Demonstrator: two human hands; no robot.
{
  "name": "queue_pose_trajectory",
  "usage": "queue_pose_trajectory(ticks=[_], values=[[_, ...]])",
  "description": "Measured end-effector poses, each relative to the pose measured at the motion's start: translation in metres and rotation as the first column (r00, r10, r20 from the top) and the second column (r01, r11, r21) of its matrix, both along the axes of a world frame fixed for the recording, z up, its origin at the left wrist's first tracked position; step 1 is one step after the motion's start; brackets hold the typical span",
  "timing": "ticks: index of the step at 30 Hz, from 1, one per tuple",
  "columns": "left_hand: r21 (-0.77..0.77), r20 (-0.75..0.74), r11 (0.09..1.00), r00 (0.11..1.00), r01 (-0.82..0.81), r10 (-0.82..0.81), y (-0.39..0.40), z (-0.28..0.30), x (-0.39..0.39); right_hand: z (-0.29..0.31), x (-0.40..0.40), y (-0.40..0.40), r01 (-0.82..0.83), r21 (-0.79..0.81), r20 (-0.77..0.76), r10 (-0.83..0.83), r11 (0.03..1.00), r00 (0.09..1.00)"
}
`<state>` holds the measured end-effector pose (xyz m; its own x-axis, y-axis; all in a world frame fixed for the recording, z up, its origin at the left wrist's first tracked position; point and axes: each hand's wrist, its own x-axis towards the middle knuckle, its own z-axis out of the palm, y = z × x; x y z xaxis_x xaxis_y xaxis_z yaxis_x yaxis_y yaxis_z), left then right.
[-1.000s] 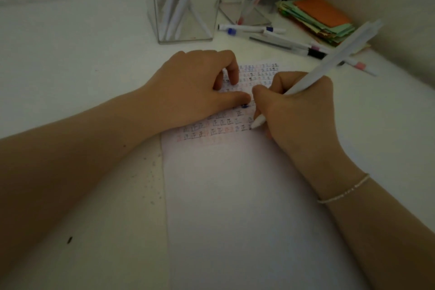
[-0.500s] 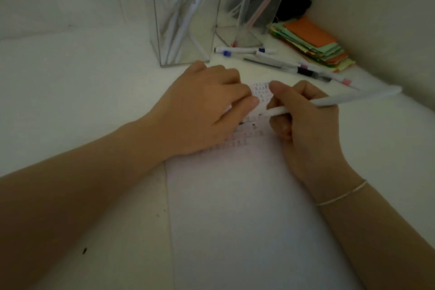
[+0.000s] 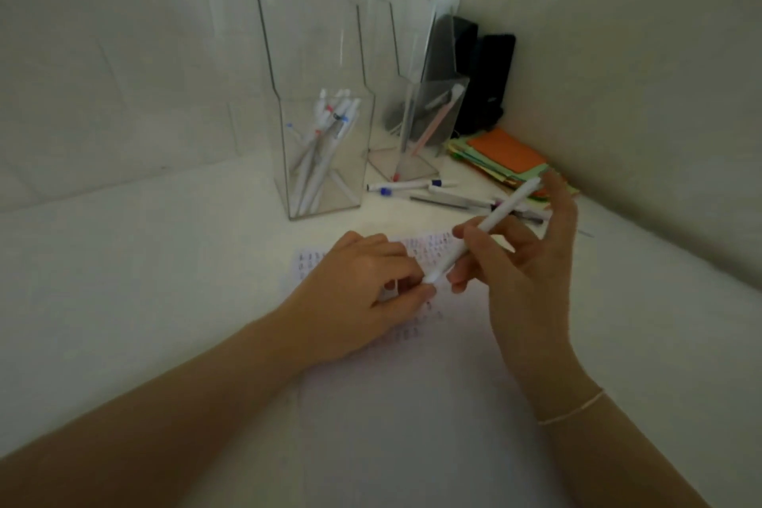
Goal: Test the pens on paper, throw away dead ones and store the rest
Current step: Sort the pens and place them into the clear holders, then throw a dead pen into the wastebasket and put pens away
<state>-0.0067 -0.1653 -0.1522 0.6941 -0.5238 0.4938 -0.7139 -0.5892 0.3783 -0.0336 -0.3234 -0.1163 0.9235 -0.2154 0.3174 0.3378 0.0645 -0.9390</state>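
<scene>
My right hand (image 3: 519, 260) holds a white pen (image 3: 484, 229) lifted off the paper, its tip pointing down-left. My left hand (image 3: 358, 297) rests on the white paper (image 3: 412, 404) with curled fingers, and its thumb and forefinger touch or pinch the pen's tip end. Small written test marks (image 3: 429, 247) cover the paper's upper part, partly hidden under both hands. A tall clear holder (image 3: 325, 153) behind the paper contains several white pens. Several loose pens (image 3: 416, 188) lie on the table to its right.
A second clear holder (image 3: 424, 128) with a pink pen stands at the back right. A stack of orange and green papers (image 3: 507, 157) lies in the corner beside dark objects (image 3: 486, 82). Walls close in behind and at the right.
My right hand has lifted the pen off the paper and tilted it up. My left hand has come to the pen's tip. The view has tipped upward, showing more of the holders.
</scene>
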Motion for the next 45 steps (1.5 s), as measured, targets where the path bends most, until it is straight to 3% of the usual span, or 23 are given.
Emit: queue_pose_trajectory(ticks=[8, 10, 12, 15, 18, 21, 23, 27, 31, 34, 35, 37, 39, 40, 41, 42, 43, 45], values=[[0.091, 0.028, 0.996, 0.999, -0.018, 0.015, 0.0, -0.001, -0.002, -0.003, 0.004, -0.001, 0.007, -0.08, 0.016, -0.006, 0.997, 1.0], [0.054, 0.034, 0.997, 0.998, -0.059, 0.057, 0.0, -0.001, -0.002, 0.003, 0.008, 0.002, 0.041, -0.121, 0.036, -0.037, 0.992, 0.999], [-0.056, -0.005, 0.988, 0.99, -0.143, 0.143, 0.003, 0.003, 0.0, 0.026, 0.019, 0.004, 0.099, -0.176, 0.088, -0.084, 0.979, 0.993], [-0.162, -0.032, 0.937, 0.951, -0.308, 0.307, 0.013, 0.006, 0.008, 0.088, 0.048, 0.014, 0.128, -0.125, 0.25, -0.094, 0.984, 0.964], [-0.056, -0.017, 0.901, 0.903, -0.43, 0.43, 0.023, 0.001, 0.016, 0.148, 0.081, 0.047, 0.165, -0.203, 0.406, -0.07, 0.965, 0.911], [-0.023, -0.047, 0.892, 0.892, -0.451, 0.45, 0.026, -0.004, 0.018, 0.169, 0.108, 0.09, 0.168, -0.319, 0.433, -0.014, 0.933, 0.901], [-0.003, -0.07, 0.894, 0.892, -0.447, 0.446, 0.025, -0.005, 0.019, 0.16, 0.122, 0.11, 0.135, -0.501, 0.364, 0.066, 0.855, 0.929], [0.004, -0.134, 0.897, 0.889, -0.442, 0.439, 0.029, -0.008, 0.022, 0.127, 0.138, 0.133, -0.023, -0.831, 0.12, 0.219, 0.556, 0.968], [-0.001, -0.159, 0.898, 0.887, -0.439, 0.433, 0.029, -0.009, 0.024, 0.11, 0.145, 0.138, -0.282, -0.882, -0.198, 0.247, 0.378, 0.949], [0.004, -0.133, 0.897, 0.889, -0.441, 0.438, 0.028, -0.011, 0.026, 0.112, 0.144, 0.132, -0.338, -0.902, -0.272, 0.252, 0.27, 0.929], [0.004, -0.127, 0.898, 0.89, -0.441, 0.438, 0.029, -0.012, 0.026, 0.118, 0.145, 0.128, -0.284, -0.912, -0.21, 0.257, 0.295, 0.943], [0.001, -0.121, 0.899, 0.893, -0.437, 0.434, 0.028, -0.014, 0.027, 0.138, 0.146, 0.118, -0.029, -0.863, 0.093, 0.215, 0.505, 0.972], [-0.014, -0.11, 0.9, 0.895, -0.436, 0.432, 0.028, -0.015, 0.027, 0.161, 0.143, 0.101, 0.257, -0.58, 0.414, 0.008, 0.773, 0.91], [-0.013, -0.105, 0.899, 0.895, -0.438, 0.434, 0.028, -0.015, 0.027, 0.168, 0.141, 0.09, 0.352, -0.403, 0.502, -0.117, 0.845, 0.857], [-0.009, -0.104, 0.899, 0.894, -0.438, 0.435, 0.028, -0.015, 0.026, 0.168, 0.141, 0.077, 0.403, -0.274, 0.527, -0.214, 0.874, 0.823], [-0.011, -0.108, 0.899, 0.894, -0.438, 0.434, 0.028, -0.015, 0.026, 0.162, 0.14, 0.065, 0.43, -0.241, 0.493, -0.272, 0.87, 0.826], [-0.018, -0.111, 0.9, 0.895, -0.436, 0.432, 0.029, -0.015, 0.026, 0.148, 0.14, 0.056, 0.443, -0.289, 0.422, -0.302, 0.848, 0.854], [-0.027, -0.111, 0.899, 0.896, -0.436, 0.431, 0.029, -0.015, 0.027, 0.101, 0.141, 0.037, 0.366, -0.564, 0.227, -0.287, 0.74, 0.931]])
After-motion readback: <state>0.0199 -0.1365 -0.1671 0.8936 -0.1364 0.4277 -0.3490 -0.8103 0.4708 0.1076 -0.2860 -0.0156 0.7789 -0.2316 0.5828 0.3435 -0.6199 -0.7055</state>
